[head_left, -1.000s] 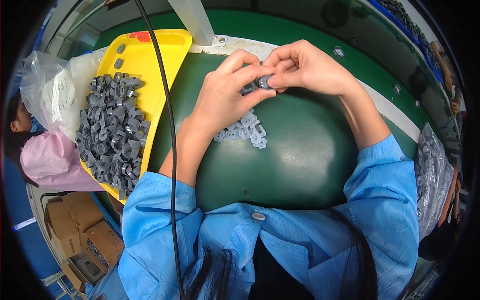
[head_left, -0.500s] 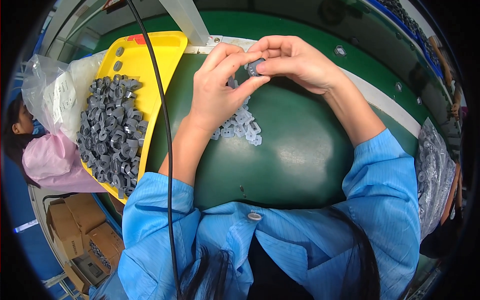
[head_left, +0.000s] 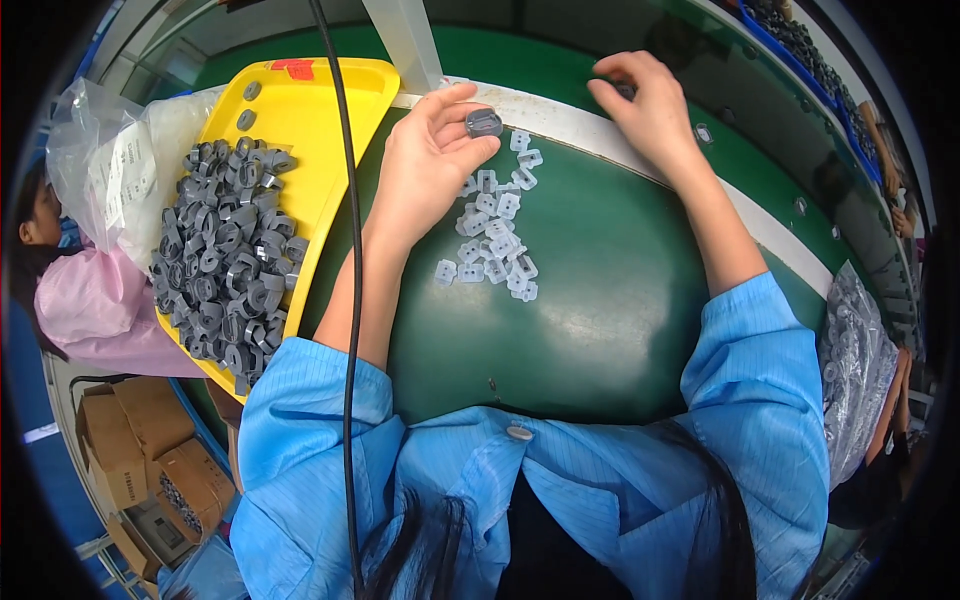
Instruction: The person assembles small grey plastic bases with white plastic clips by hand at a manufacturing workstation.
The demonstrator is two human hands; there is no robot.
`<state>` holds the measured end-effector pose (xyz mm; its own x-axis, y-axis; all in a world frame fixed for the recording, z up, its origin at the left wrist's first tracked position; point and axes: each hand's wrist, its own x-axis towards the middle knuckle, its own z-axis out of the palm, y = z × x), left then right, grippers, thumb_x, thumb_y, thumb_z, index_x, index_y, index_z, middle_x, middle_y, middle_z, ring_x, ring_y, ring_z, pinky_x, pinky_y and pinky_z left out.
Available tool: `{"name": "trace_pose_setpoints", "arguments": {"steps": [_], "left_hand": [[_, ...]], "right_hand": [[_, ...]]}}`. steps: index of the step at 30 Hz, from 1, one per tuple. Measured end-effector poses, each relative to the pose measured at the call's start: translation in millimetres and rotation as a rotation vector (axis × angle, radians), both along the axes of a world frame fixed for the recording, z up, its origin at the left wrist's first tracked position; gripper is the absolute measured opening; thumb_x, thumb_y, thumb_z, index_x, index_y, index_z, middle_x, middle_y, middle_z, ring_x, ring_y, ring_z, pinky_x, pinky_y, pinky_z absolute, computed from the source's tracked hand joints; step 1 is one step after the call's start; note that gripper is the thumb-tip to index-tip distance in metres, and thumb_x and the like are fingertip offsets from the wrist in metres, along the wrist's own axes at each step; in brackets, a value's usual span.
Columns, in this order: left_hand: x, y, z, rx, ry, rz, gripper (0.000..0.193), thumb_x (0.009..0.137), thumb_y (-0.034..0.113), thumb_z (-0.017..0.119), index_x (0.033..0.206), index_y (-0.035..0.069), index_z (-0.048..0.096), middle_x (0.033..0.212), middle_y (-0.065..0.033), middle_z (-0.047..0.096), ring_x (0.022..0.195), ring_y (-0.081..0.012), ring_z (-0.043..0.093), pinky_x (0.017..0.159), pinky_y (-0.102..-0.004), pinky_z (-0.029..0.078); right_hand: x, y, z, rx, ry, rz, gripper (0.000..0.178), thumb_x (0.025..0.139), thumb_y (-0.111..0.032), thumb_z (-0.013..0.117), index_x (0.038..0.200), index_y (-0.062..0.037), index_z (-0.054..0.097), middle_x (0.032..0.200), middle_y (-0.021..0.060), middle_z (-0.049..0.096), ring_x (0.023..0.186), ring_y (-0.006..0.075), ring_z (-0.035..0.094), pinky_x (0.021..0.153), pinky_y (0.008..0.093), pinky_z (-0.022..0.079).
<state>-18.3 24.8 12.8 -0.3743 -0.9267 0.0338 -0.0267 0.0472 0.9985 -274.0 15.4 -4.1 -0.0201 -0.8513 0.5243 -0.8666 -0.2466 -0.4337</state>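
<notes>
My left hand (head_left: pixel 425 150) is closed, pinching a dark grey rounded plastic part (head_left: pixel 484 122) between thumb and fingertips above the green work surface. Farther right, beyond the white rail, my right hand (head_left: pixel 650 110) hovers over the green belt, thumb and fingers curved with their tips apart. A small dark grey piece (head_left: pixel 626 91) shows in that gap, partly covered by the hand; whether the fingers touch it is unclear. Small translucent plastic pieces (head_left: pixel 497 232) lie scattered below and right of my left hand. At left, a yellow tray (head_left: pixel 345 130) bears a heap of grey plastic parts (head_left: pixel 225 260).
A black cable (head_left: pixel 350 300) hangs across the view near my left forearm. Clear plastic bags (head_left: pixel 110 160) stand left of the tray, beside a person in pink (head_left: pixel 95 295). Cardboard boxes (head_left: pixel 140 430) are at lower left. Another bag (head_left: pixel 855 370) lies at right.
My hands have parted. The right moved away to the right over the belt, and its fingers spread; the left still holds a grey part. More of the translucent pieces now shows.
</notes>
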Motion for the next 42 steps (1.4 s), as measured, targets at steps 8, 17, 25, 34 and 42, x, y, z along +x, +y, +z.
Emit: {"name": "trace_pose_setpoints", "arguments": {"steps": [8,17,25,34,42], "left_hand": [[-4.2,1.8,-5.7,-0.493,-0.202,0.126,0.056,0.074,-0.004,0.07,0.125,0.002,0.051,0.104,-0.0091,0.061,0.098,-0.0152,0.061,0.089,-0.0283,0.049],[-19.5,7.5,-13.6,-0.907,-0.33,0.244,0.067,0.067,0.001,0.075,0.128,0.007,0.047,0.095,-0.007,0.063,0.092,-0.0213,0.061,0.089,-0.0343,0.046],[-19.9,10.6,-15.4,-1.055,-0.361,0.275,0.067,0.064,0.0,0.073,0.126,0.014,0.051,0.095,-0.0003,0.061,0.099,-0.0228,0.053,0.092,-0.0374,0.033],[-21.2,17.2,-7.0,-1.284,-0.563,0.28,0.065,0.062,0.008,0.078,0.123,0.015,0.056,0.1,0.0012,0.065,0.105,-0.0219,0.05,0.094,-0.0377,0.029],[-14.6,13.2,2.8,-1.099,-0.467,-0.004,0.059,0.064,0.017,0.08,0.12,0.015,0.061,0.104,0.001,0.067,0.114,-0.0238,0.05,0.103,-0.0435,0.027]], "right_hand": [[67.9,29.1,23.0,0.212,0.101,0.239,0.016,0.074,-0.019,0.07,0.082,-0.0058,0.071,0.078,0.0075,0.063,0.088,0.0275,0.054,0.081,0.0386,0.047],[72.1,30.4,26.2,0.503,-0.995,0.429,0.015,0.079,-0.011,0.071,0.085,0.0017,0.067,0.082,0.0083,0.069,0.074,0.0106,0.063,0.069,0.0235,0.049],[70.3,34.3,35.6,0.589,-0.801,0.401,0.022,0.077,-0.017,0.073,0.088,0.0016,0.068,0.078,0.0071,0.068,0.07,0.0092,0.061,0.063,0.0232,0.047],[56.7,26.6,32.1,0.745,-0.946,0.545,0.024,0.077,-0.017,0.071,0.092,0.0006,0.064,0.081,0.0067,0.067,0.07,0.0103,0.061,0.064,0.021,0.048],[37.7,27.1,39.4,0.933,-0.902,0.641,0.021,0.079,-0.009,0.069,0.095,0.0025,0.063,0.08,0.0071,0.067,0.072,0.0108,0.064,0.069,0.0208,0.053]]}}
